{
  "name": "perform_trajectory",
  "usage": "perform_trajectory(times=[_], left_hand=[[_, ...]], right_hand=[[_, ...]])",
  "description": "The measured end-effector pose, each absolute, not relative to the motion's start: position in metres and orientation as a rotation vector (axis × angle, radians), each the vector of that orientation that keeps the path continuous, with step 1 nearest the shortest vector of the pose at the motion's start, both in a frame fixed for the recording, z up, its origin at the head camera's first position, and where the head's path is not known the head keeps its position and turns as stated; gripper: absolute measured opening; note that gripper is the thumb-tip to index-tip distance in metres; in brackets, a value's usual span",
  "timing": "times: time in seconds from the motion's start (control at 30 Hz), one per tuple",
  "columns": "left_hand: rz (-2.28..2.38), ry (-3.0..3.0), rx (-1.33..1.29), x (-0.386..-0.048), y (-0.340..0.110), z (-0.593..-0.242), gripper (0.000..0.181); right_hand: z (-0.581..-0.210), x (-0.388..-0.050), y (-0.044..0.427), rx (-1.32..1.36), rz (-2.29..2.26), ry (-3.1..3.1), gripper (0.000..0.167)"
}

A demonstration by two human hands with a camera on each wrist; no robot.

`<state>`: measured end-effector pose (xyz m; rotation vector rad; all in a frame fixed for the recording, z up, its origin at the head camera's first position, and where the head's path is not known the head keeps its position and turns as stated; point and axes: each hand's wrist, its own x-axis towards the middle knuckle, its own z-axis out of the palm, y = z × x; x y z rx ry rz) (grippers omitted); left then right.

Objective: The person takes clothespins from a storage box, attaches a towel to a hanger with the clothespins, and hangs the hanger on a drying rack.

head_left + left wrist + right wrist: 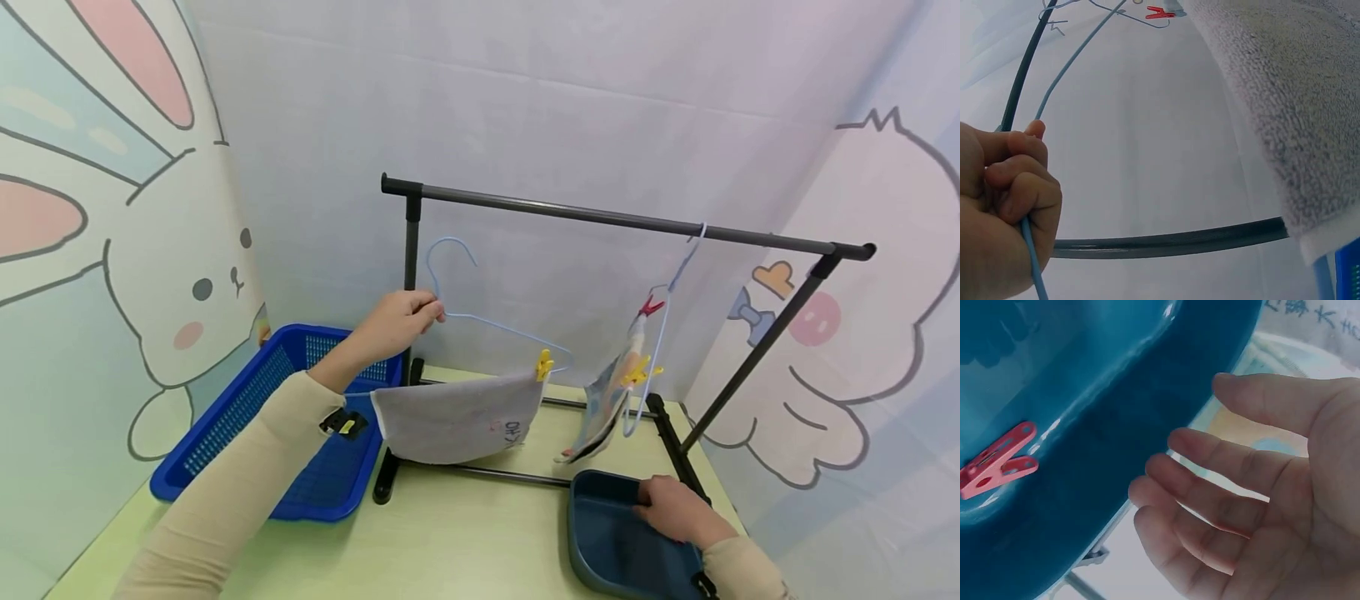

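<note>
My left hand (pixel 401 321) grips a light blue wire hanger (pixel 495 322) just below its hook; the left wrist view shows fingers curled round the wire. From this hanger hangs a grey towel (pixel 457 421), with a yellow clothespin (pixel 544 365) at its right corner. The hook is apart from the rail. My right hand (pixel 671 508) is over the right side of a dark teal bin (pixel 576 533), its fingers loosely bent and holding nothing in the right wrist view. A red clothespin (pixel 1007 444) lies inside that bin.
A black rack's rail (pixel 555 207) spans the back. On its right part hangs a second hanger (pixel 662 342) with a patterned towel (pixel 603 404), a red clothespin (pixel 650 307) and a yellow clothespin (pixel 640 372). A blue basket (pixel 225 417) stands at the left.
</note>
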<state>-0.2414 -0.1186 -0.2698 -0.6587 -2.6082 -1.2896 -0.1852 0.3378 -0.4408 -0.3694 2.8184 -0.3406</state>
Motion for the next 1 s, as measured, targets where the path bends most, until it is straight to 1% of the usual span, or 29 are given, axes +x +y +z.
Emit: perform_trajectory(times=[0.1,0.2,0.33,0.63,0.9,1.0], left_hand=[[-1.288,-2.605,-0.657,-0.241,-0.117,-0.270,0.027],[-1.293,-2.609,-0.649,-0.242,-0.116,-0.271,0.027],[-1.295,-2.614,-0.644,-0.243,-0.115,-0.272,0.027],[-1.317,-2.633,-0.641,-0.243,-0.113,-0.270,0.028],[-1.333,-2.635,-0.620,-0.243,-0.113,-0.269,0.026],[-1.333,-2.648,-0.620,-0.243,-0.113,-0.268,0.027]], right_hand=[[-0.443,-0.187,0.342,-0.283,-0.304,2.825,0.017],[-0.447,-0.189,0.347,-0.255,-0.276,2.824,0.018],[-0.451,-0.193,0.354,-0.262,-0.241,2.833,0.015],[-0.462,-0.196,0.362,-0.166,-0.243,2.747,0.020],[-0.469,-0.201,0.360,-0.199,-0.175,2.729,0.023],[-0.471,-0.201,0.360,-0.203,-0.140,2.726,0.018]])
